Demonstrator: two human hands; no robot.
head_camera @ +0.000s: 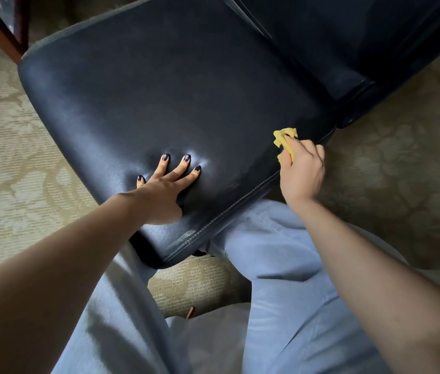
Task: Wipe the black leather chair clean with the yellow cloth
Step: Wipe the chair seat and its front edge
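The black leather chair fills the upper middle of the head view, its seat tilted toward me and its backrest at the upper right. My left hand presses flat on the seat near the front edge, fingers spread and straight, denting the leather. My right hand grips the bunched yellow cloth at the seat's front right edge, beside the stitched seam. Part of the cloth is hidden under my fingers.
Patterned beige carpet surrounds the chair. My legs in light blue trousers stand against the seat's front edge. A wooden furniture piece stands at the upper left, close to the chair's far corner.
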